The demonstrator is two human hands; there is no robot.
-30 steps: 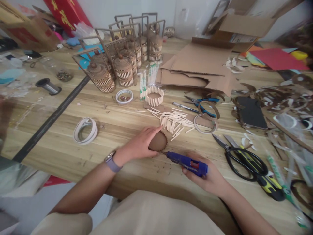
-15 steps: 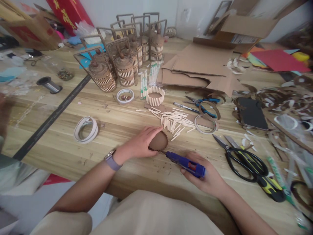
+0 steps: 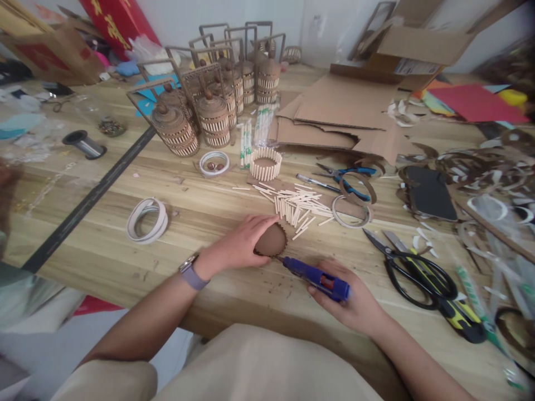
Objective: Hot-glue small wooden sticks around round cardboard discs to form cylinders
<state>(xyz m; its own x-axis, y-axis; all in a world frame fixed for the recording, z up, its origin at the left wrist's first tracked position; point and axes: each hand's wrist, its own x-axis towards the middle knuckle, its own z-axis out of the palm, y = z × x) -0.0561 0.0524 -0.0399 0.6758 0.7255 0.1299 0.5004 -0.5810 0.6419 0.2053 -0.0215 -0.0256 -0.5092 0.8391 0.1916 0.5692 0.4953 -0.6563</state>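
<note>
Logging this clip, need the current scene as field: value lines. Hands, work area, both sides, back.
left hand: holds brown cardboard disc by its left side
right hand: grips blue glue gun
nozzle: at the disc's near edge; contact unclear
beyond disc: loose pale sticks, then a stick-walled ring
left side: pale strip coil
right side: black scissors, partly over yellow-and-black cutter
back: lidded containers with tall handles; flat cardboard
</note>
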